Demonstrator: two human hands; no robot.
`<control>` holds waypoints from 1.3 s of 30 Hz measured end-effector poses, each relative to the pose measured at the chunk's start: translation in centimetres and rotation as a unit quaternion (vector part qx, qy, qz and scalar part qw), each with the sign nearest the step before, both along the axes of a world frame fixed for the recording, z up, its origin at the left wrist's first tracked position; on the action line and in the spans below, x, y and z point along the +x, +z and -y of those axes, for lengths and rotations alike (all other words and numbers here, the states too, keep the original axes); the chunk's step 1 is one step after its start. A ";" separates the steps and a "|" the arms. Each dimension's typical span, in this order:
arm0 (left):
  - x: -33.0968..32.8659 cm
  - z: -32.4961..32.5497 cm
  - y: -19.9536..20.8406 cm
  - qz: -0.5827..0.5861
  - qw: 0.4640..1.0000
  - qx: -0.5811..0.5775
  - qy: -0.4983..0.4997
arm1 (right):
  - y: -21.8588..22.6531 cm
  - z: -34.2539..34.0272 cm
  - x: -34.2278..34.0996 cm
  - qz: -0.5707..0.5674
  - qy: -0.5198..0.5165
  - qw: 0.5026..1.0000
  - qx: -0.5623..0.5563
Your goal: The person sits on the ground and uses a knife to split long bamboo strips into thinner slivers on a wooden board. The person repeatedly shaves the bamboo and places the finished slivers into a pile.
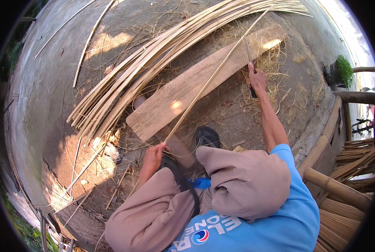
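My left hand [153,158] pinches the near end of a long, thin bamboo strip [215,76]. The strip slants away to the upper right, passing over a wide wooden plank [166,107]. In my right hand [258,81] is a knife [248,51], gripped by its dark handle beside the plank's right edge. Its narrow blade points away from me, close to the strip; whether the two touch I cannot tell. Beyond the plank lies a thick bundle of bamboo strips [143,61], fanned out at both ends.
Curly shavings [275,69] litter the ground around the plank. Loose strips [88,46] lie at the far left. On the right run bamboo rails [336,189], with more bundled strips [343,216] behind them. A potted green plant [344,71] stands at the far right.
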State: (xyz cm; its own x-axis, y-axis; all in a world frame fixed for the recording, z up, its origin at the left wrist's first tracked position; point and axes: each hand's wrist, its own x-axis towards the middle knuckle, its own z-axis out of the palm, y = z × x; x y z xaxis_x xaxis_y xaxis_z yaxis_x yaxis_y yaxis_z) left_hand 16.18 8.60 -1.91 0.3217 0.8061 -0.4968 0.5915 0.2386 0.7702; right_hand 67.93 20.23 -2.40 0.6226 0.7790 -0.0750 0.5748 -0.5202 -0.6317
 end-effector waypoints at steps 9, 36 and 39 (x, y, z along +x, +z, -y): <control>-1.9 -0.3 1.3 0.035 0.979 -0.196 0.050 | -0.8 13.8 -20.3 -0.032 0.383 0.922 -0.038; -7.6 -0.6 3.4 0.081 0.930 -0.350 0.077 | -1.0 5.0 -12.0 -0.051 0.152 0.987 -0.020; -7.9 -1.3 2.0 0.121 0.893 -0.424 0.085 | 0.3 14.3 -21.9 -0.053 0.360 0.931 -0.022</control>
